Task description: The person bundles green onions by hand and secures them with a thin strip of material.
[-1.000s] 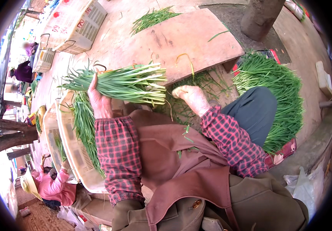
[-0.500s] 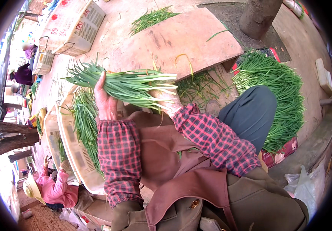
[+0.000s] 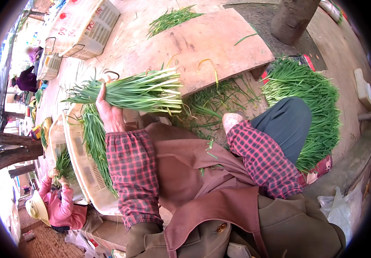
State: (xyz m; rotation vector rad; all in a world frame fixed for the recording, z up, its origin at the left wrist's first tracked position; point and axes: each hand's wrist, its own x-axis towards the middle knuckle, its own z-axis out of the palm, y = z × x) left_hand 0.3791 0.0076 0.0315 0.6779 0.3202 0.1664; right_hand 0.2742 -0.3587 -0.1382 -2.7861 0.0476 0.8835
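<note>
Left hand (image 3: 108, 112) fingers clamp a bundle of green chives (image 3: 138, 91), stalks lying crosswise, cut ends rightward; right hand (image 3: 232, 121) nearby, apparently closed and empty.

Around you: wooden board (image 3: 219, 47) ahead with loose greens (image 3: 170, 18) at its far edge, big heap of chives (image 3: 310, 103) right, tree trunk (image 3: 290, 19) beyond. White crates (image 3: 84, 26) far left; person in pink (image 3: 61, 204) lower left.

sunlit paved ground (image 3: 129, 47), tree trunk (image 3: 290, 19)
</note>
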